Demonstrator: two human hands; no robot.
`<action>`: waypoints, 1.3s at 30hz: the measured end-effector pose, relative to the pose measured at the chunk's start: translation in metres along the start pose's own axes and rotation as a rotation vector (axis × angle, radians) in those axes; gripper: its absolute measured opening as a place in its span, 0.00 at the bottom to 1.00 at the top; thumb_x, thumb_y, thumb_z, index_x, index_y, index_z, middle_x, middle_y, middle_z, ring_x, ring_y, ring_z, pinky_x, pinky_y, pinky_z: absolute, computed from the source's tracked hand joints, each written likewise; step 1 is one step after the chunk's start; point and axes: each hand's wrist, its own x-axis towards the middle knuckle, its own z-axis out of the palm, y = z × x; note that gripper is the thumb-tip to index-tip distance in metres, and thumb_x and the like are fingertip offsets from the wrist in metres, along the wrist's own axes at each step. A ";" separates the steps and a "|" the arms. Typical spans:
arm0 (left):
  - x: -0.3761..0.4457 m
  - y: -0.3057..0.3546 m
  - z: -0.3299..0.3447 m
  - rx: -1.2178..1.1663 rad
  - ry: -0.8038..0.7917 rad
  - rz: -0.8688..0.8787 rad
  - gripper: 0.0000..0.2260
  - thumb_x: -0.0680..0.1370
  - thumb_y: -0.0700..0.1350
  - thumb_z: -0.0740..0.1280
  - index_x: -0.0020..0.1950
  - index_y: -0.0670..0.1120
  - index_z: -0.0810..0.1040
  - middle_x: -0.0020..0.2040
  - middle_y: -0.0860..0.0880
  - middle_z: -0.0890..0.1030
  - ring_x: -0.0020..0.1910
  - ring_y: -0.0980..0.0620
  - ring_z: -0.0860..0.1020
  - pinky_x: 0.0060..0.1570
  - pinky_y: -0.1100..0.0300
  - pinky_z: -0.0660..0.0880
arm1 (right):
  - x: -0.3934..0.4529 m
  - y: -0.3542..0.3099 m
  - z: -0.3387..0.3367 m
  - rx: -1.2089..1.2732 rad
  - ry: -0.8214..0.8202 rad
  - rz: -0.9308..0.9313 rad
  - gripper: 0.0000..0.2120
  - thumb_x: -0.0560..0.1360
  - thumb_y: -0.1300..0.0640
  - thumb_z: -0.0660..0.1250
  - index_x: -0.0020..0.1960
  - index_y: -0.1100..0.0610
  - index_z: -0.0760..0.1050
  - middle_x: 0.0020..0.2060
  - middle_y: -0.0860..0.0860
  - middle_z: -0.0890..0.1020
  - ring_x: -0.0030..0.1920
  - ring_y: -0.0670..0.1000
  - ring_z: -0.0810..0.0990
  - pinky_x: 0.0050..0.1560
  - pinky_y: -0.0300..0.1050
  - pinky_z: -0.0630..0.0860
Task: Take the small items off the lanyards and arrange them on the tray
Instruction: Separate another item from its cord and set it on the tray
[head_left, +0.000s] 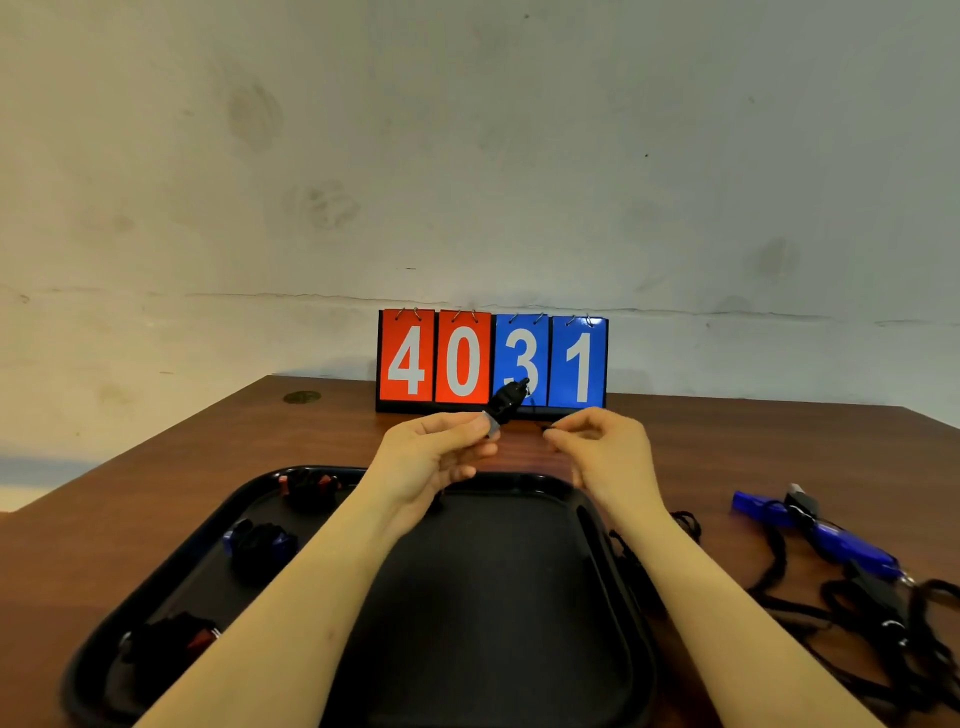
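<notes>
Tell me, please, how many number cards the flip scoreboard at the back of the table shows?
4: a red 4, a red 0, a blue 3 partly hidden by the held item, and a blue 1.

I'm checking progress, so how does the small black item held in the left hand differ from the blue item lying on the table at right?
The small black item is held up by the left hand above the black tray; the blue item lies flat on the wooden table. One is black, the other blue. Both have black cord close by.
</notes>
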 end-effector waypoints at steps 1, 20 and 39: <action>0.000 0.000 0.001 -0.026 0.009 -0.008 0.04 0.72 0.40 0.69 0.45 0.43 0.82 0.42 0.47 0.85 0.38 0.55 0.82 0.33 0.66 0.75 | -0.002 -0.002 0.003 -0.091 -0.041 -0.055 0.02 0.70 0.58 0.72 0.42 0.56 0.81 0.36 0.48 0.82 0.32 0.43 0.78 0.34 0.33 0.73; 0.001 -0.008 -0.001 0.692 0.112 0.298 0.06 0.73 0.40 0.71 0.48 0.48 0.82 0.42 0.54 0.82 0.42 0.58 0.81 0.40 0.70 0.76 | -0.018 -0.016 0.014 -0.355 -0.295 -0.526 0.06 0.75 0.57 0.66 0.51 0.52 0.78 0.45 0.44 0.78 0.47 0.43 0.76 0.50 0.38 0.75; -0.009 -0.003 0.006 0.668 -0.047 0.221 0.09 0.70 0.39 0.73 0.44 0.53 0.83 0.42 0.55 0.83 0.46 0.58 0.81 0.54 0.61 0.75 | -0.011 -0.017 -0.004 0.055 -0.140 -0.210 0.06 0.71 0.60 0.71 0.43 0.50 0.80 0.40 0.44 0.83 0.47 0.42 0.80 0.45 0.30 0.76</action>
